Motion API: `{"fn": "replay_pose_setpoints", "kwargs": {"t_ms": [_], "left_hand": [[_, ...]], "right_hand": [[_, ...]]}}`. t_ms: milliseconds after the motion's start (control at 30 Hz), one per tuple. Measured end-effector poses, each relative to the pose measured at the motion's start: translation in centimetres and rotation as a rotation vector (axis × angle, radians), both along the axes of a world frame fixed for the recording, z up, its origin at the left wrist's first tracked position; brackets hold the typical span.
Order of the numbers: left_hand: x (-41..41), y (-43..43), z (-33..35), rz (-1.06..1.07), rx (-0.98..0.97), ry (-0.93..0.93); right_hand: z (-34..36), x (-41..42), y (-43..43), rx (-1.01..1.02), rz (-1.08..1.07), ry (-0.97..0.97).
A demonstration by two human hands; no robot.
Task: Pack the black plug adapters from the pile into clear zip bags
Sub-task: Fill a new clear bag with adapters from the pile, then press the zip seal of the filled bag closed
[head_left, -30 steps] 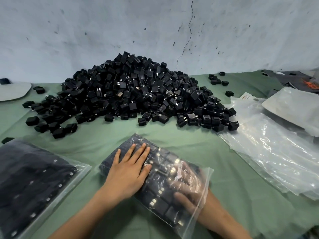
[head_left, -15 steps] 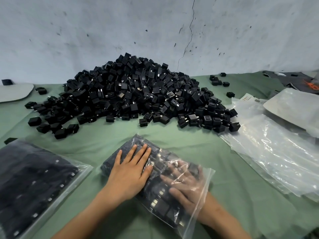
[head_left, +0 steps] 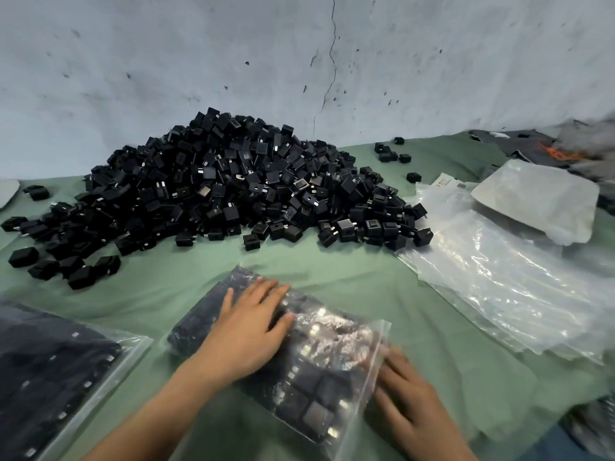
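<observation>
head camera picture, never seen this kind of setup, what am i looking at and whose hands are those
There is no machine here. A person wears a camera on the head, so this single view looks forward and down at their own two bare hands. A green cloth covers the table in front of a grey wall. At the back lies a big pile of black plug adapters. In the middle lies a clear zip bag already packed with adapters. The left hand presses flat on top of it, fingers straight. The right hand lies with fairly straight fingers against the bag's near right edge. Nothing is lifted. At the left edge lies another filled bag, and on the right a stack of empty clear bags.
</observation>
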State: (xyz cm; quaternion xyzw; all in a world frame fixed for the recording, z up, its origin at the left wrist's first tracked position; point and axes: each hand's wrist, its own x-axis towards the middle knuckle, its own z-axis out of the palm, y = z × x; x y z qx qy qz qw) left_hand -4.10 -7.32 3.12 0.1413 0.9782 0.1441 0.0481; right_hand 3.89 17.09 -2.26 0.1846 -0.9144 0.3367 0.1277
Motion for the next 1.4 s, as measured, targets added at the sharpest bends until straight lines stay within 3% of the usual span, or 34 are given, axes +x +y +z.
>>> {"fn": "replay_pose_setpoints", "kwargs": {"t_ms": [100, 167, 233, 300, 367, 533, 867, 1167, 1400], "left_hand": [[-2.3, 5.8, 1.8, -0.223, 0.246, -0.041], [-4.7, 10.2, 2.6, -0.36, 0.132, -0.156], [-6.8, 13.0, 3.0, -0.443, -0.059, -0.352], [-8.3, 14.1, 2.6, -0.495, -0.221, -0.474], [-9.1, 14.2, 1.9, -0.501, -0.264, -0.508], [-9.2, 14.0, 1.1, -0.455, -0.107, -0.579], [-9.4, 13.7, -1.1, -0.41, 0.137, -0.514], [-9.8, 13.2, -1.6, -0.396, 0.226, -0.565], [-9.9, 13.3, -1.4, -0.39, 0.176, -0.564]], "right_hand": [[0.7, 0.0, 1.1, -0.683, -0.436, -0.175], [1.6, -1.9, 1.6, -0.956, -0.533, -0.463], [2.7, -3.9, 1.6, -1.037, -0.515, -0.663], [2.7, -5.2, 1.4, -1.014, -0.503, -0.741], [2.3, -5.9, 1.1, -0.972, -0.504, -0.79], [1.8, -6.7, 0.8, -0.981, -0.5, -0.834], [1.8, -7.2, 1.4, -0.998, -0.501, -0.888], [1.7, -7.9, 1.9, -1.04, -0.485, -0.937], [1.6, -7.9, 2.0, -1.059, -0.476, -0.932]]}}
